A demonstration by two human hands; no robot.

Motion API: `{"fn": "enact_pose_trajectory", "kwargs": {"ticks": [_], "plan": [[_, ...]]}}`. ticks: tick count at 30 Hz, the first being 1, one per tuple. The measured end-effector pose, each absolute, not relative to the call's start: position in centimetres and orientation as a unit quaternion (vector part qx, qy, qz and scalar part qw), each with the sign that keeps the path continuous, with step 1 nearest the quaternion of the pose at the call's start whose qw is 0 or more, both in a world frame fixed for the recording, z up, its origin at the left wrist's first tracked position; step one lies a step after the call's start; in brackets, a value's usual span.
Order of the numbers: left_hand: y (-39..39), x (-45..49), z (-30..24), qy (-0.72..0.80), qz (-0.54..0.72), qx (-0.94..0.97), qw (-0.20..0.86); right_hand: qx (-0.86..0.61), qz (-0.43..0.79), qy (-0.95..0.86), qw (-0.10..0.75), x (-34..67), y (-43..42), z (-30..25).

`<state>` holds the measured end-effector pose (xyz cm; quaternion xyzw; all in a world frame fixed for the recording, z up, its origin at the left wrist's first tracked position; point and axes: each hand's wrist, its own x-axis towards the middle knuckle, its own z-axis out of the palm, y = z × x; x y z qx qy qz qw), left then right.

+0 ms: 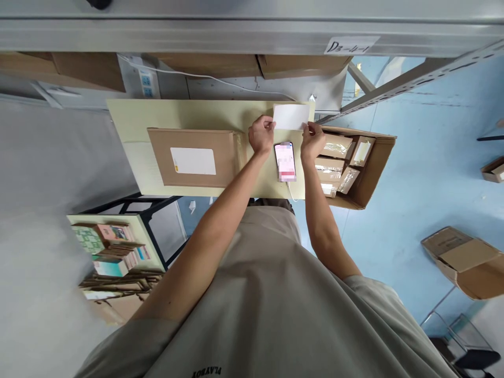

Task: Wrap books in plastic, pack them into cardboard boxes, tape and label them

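A white sheet of paper (291, 116) is held flat over the back of the pale yellow table (189, 113). My left hand (262, 134) pinches its left edge, and my right hand (313, 140) pinches its lower right corner. Just below the sheet, between my wrists, a phone (285, 161) lies with its screen lit and a white cable plugged into its near end. To the left of my left hand rests a closed cardboard box (224, 157) with a blank-looking white label (192, 160) on top.
An open carton (372, 173) at the table's right side holds several smaller taped boxes. A grey metal shelf (236, 37) spans the far side, with a white cable (205, 76) beneath it. At lower left, books (118, 252) sit on a stand; an opened carton (464, 257) lies on the floor at right.
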<state>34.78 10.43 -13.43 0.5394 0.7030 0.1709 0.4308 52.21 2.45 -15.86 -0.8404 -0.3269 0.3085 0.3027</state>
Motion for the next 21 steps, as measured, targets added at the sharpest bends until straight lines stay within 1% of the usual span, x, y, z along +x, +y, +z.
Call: {"fn": "enact_pose_trajectory", "kwargs": {"ticks": [2,5,10,13,18,21], "plan": [[10.3,34.9,-13.3,0.695,0.182,0.554,0.42,-0.846,0.324,-0.286,0.311,52.0,2.6,-15.0],[9.7,35.7,-12.3,0.674,0.198,0.575,0.419,-0.827,0.325,-0.28,0.363,51.5,3.0,-13.3],[7.7,38.6,-7.9,0.558,0.227,0.639,0.479,-0.775,0.339,-0.318,0.429,51.4,4.1,-10.9],[6.8,40.2,-6.1,0.489,0.217,0.674,0.51,-0.768,0.337,-0.298,0.456,52.9,4.6,-10.2],[8.1,41.2,-7.4,0.45,0.147,0.732,0.489,-0.787,0.291,-0.25,0.484,57.3,4.8,-9.8],[9.8,41.5,-9.1,0.421,0.074,0.77,0.473,-0.81,0.25,-0.236,0.476,59.6,4.6,-10.3]]}}
